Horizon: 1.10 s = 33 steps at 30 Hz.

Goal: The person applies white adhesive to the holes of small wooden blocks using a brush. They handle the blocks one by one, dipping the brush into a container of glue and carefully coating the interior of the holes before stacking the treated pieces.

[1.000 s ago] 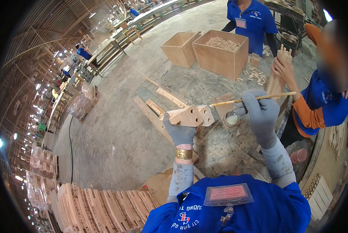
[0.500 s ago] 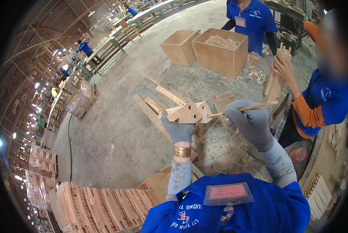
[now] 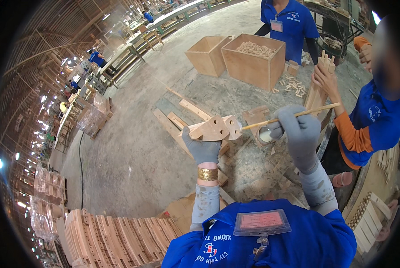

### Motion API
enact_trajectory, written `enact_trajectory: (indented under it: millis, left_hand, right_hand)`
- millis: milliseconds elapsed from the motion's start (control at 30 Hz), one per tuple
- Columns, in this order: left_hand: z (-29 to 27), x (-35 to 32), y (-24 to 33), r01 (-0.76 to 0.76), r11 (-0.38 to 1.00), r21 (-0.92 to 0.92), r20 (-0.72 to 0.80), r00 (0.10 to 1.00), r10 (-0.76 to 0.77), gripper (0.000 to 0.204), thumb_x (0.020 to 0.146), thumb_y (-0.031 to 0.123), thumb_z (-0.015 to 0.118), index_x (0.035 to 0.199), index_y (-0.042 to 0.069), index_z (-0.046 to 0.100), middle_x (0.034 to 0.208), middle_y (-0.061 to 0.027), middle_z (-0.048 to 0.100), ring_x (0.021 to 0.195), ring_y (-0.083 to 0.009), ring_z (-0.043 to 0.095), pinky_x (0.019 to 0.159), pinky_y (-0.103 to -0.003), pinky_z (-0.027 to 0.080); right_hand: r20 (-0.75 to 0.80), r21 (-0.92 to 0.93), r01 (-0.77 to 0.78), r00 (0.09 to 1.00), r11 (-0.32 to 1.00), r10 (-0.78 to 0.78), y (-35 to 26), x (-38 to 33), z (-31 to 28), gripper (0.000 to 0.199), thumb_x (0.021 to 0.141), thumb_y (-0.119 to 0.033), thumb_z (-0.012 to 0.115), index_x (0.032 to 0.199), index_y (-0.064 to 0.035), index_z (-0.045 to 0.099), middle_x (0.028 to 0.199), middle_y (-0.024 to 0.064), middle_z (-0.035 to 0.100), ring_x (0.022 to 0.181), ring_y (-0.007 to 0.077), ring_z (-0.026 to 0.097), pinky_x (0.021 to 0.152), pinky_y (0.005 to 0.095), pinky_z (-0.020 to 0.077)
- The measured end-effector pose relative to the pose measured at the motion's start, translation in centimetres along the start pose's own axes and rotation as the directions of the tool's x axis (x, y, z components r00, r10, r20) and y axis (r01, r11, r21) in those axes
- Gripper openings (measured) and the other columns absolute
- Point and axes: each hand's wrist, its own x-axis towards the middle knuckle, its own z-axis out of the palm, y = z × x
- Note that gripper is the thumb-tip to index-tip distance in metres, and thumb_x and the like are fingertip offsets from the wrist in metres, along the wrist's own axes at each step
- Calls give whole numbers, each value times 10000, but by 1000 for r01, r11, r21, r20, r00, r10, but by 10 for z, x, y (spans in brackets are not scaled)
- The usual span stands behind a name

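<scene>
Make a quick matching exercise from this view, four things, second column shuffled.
Things:
1. Stick
2. Cup
3. Bracelet
4. Drilled wood pieces

Place, colour or state:
A. Gold
B. Gripped in the left hand
C. Something white inside
D. Held in the right hand, one end toward the wood

Pairs: 1-D, 2-C, 3-A, 4-B

Grey concrete floor [image 3: 124, 147], bearing two open plywood bins [image 3: 252, 69]. Loose wooden dowels [image 3: 297, 86] lie scattered beside the larger; a dark cable [image 3: 80, 169] curves at left.
</scene>
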Motion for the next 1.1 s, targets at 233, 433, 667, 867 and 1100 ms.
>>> enact_trajectory:
  millis: [233,433,667,867,1100]
  left_hand:
    - [0,-5,-1,0,996,87,46,999,-4,705,758,497,572,1256,41,369,1213,-162,416,1134,-320,437,956,-476,379]
    - [-7,-2,-2,-6,994,112,77,997,-3,693,756,487,576,1259,56,374,1215,-158,417,1126,-330,443,949,-488,384]
    - [-6,-3,-3,49,997,58,76,996,-54,695,751,478,590,1264,62,373,1222,-160,412,1128,-333,437,950,-503,378]
    - [-7,0,-2,43,998,55,69,997,-46,687,767,478,573,1272,62,363,1223,-160,409,1132,-328,435,949,-499,383]
    - [6,-7,-6,-90,967,237,43,996,82,667,781,478,554,1265,60,364,1216,-158,410,1132,-318,439,944,-475,396]
  right_hand:
    - [10,3,166,986,986,-166,-2,8,10,85,810,-22,580,837,45,626,771,110,647,598,138,629,542,229,493]
    - [190,-130,343,930,930,-316,1,15,18,85,792,-40,616,842,25,636,790,111,646,649,161,637,561,247,496]
    - [261,-107,553,818,827,-513,3,26,29,81,817,-39,595,823,34,630,715,54,631,622,82,580,559,217,461]
    - [276,-47,359,902,932,-333,-1,25,28,83,809,-28,595,814,43,637,731,68,634,612,97,584,560,223,462]
    - [272,-105,478,857,872,-437,3,22,24,89,796,1,591,863,48,627,780,109,629,631,204,611,550,256,474]
